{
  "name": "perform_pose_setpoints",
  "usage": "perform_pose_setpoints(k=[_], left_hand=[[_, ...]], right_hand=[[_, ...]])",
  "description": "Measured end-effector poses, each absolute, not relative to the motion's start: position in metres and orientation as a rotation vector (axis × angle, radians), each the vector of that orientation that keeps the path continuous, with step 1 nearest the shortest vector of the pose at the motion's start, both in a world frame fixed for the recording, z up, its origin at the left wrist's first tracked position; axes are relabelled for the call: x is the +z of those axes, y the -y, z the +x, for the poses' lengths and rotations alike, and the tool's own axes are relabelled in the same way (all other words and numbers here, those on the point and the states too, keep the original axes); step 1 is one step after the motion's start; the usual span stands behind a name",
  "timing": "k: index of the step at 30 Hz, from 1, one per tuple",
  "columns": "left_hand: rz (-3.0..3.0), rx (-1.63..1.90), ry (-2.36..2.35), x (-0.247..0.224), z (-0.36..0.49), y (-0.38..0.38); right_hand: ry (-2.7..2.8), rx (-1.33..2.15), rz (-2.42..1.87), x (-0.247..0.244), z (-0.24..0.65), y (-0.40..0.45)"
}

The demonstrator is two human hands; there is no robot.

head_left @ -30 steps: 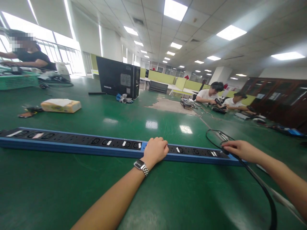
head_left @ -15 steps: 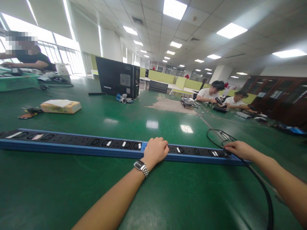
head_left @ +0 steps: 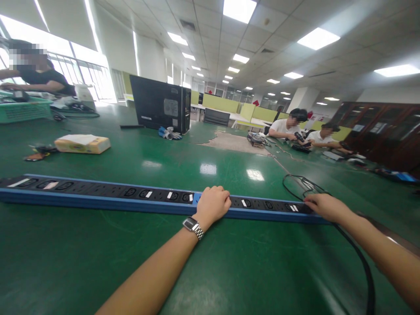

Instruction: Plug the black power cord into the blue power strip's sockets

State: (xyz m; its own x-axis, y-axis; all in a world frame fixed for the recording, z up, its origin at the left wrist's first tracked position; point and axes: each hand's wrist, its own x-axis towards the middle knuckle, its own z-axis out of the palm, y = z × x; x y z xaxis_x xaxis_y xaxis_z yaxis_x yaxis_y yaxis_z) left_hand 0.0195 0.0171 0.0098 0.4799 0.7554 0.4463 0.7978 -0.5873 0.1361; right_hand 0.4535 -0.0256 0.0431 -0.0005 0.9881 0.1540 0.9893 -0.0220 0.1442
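A long blue power strip with black sockets and small white labels lies across the green table. My left hand, with a metal watch on its wrist, is closed over the middle of the strip. At the strip's right end, my right hand has thumb and fingers pinched together against the black socket face. What they pinch is hidden. A black cable passes under my right hand and runs down the table, with loose loops just behind the strip.
Beyond the strip are a yellow tissue pack, a black computer case and blue-grey gloves. A green basket stands at far left near one person. Two people work at far right. A bare patch marks the table surface.
My right hand has shifted slightly left and lower over the strip's end, covering more of it. The left hand stays in place on the strip.
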Motion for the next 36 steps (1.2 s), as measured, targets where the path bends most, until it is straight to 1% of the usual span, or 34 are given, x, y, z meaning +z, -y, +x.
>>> perform_pose_setpoints(k=[9, 17, 22, 28, 31, 34, 36], left_hand=[[-2.641, -0.714, 1.383, 0.010, 0.019, -0.016], [-2.647, -0.720, 1.376, 0.011, 0.018, -0.017], [-2.648, -0.712, 1.383, 0.010, 0.018, -0.017], [-2.653, -0.703, 1.392, 0.011, 0.019, -0.016], [-2.646, -0.706, 1.399, 0.013, 0.020, -0.015], [-2.641, -0.702, 1.406, 0.014, 0.020, -0.014], [-2.641, -0.694, 1.411, 0.014, 0.020, -0.014]], right_hand=[[2.076, -0.299, -2.118, 0.022, 0.461, 0.041], [1.995, -0.210, -2.236, 0.029, 0.461, 0.038], [1.903, -0.018, -2.262, 0.029, 0.467, 0.037], [2.009, -0.233, -2.213, 0.023, 0.465, 0.042], [2.060, -0.220, -2.233, 0.025, 0.461, 0.045], [2.086, -0.208, -2.249, 0.038, 0.461, 0.046], [1.994, -0.251, -2.301, 0.053, 0.467, 0.046]])
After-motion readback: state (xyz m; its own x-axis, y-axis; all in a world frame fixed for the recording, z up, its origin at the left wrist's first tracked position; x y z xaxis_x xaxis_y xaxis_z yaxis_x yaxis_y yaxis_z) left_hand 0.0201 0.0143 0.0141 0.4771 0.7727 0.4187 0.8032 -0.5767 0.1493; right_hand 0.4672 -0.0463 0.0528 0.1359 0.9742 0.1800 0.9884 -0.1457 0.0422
